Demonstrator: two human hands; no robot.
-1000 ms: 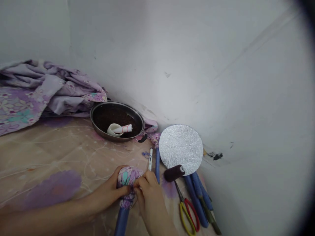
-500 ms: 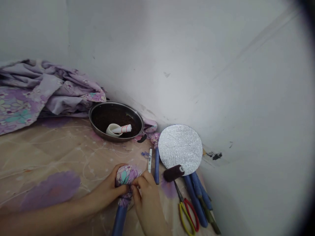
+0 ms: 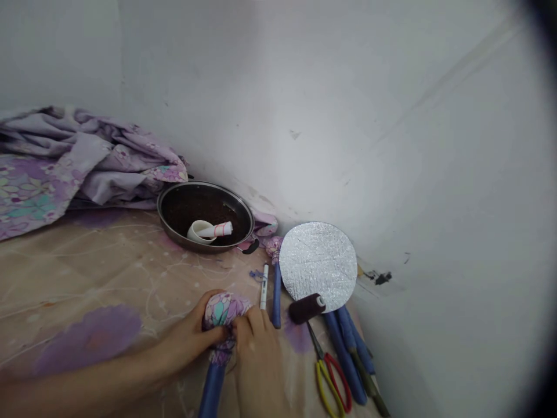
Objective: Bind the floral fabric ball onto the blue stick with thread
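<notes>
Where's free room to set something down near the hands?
Free: the sheet between the pan and left hand. Crowded: beyond the bundle and right hand: marker, blue rod, foil disc, spool, scissors.

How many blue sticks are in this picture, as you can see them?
4. One blue stick comes out of the flowered cloth bundle, one lies beside the pen, and two lie by the thread spool. More may be hidden.
</notes>
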